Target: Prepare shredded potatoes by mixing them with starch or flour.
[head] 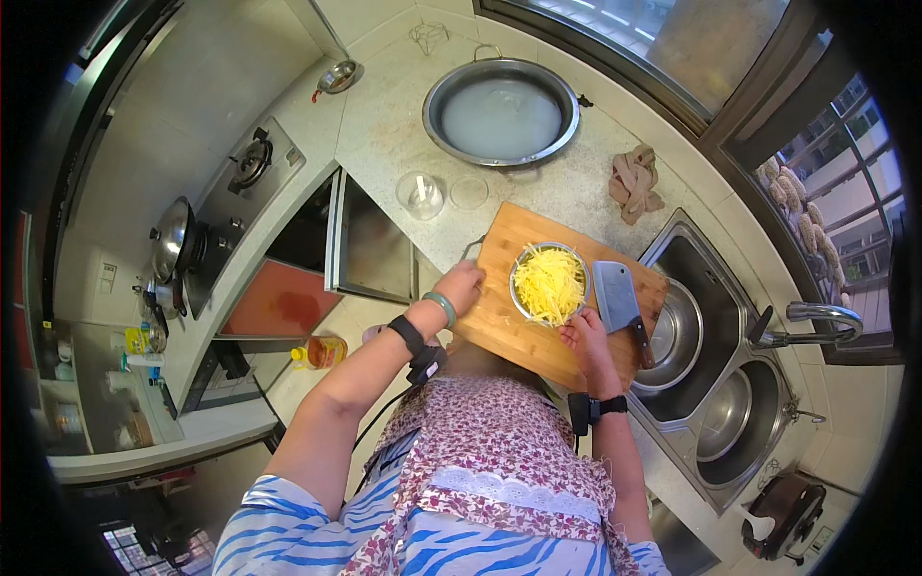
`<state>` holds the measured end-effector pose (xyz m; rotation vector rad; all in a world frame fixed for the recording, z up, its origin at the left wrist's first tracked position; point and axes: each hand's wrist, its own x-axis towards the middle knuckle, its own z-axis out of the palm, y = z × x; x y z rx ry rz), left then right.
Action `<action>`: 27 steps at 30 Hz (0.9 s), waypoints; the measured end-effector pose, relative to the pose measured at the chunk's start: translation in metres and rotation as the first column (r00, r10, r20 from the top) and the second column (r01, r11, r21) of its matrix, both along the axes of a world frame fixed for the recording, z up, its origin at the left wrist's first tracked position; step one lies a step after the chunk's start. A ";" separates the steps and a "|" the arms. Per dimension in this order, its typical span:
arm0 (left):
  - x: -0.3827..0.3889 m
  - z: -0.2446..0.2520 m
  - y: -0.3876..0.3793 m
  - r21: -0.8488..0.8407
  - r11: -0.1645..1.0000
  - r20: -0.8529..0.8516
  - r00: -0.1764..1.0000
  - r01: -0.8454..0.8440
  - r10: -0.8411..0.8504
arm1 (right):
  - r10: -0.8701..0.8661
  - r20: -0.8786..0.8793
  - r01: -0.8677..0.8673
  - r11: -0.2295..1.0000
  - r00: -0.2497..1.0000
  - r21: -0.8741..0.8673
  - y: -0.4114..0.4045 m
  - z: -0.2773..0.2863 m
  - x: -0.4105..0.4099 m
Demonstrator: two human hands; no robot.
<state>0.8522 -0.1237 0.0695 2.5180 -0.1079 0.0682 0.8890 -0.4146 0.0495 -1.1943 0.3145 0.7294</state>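
Note:
A wooden cutting board [497,317] lies in front of me, its right end by the sink. On it stands a round metal bowl [513,294] heaped with pale yellow shreds [549,284], which look like shredded potato. My left hand [461,288] is at the board's left edge, fingers curled; whether it grips the edge is not clear. The fingers of my right hand [585,337] are at the bowl's lower rim, close to the shreds; their hold cannot be made out. A cleaver [616,299] with a wooden handle [642,344] lies flat on the board, right of the bowl.
A large metal basin [501,158] of cloudy water stands beyond the board, near a clear cup [420,195], a round lid [470,192] and a crumpled cloth [635,184]. The double sink [742,360] is at right, a gas stove [252,162] at left. A cabinet door [371,248] stands open.

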 end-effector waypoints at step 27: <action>-0.005 0.000 -0.013 -0.176 0.967 -0.145 0.977 -0.182 0.158 | -0.023 -0.014 0.023 0.999 1.000 0.023 0.002 0.005 -0.001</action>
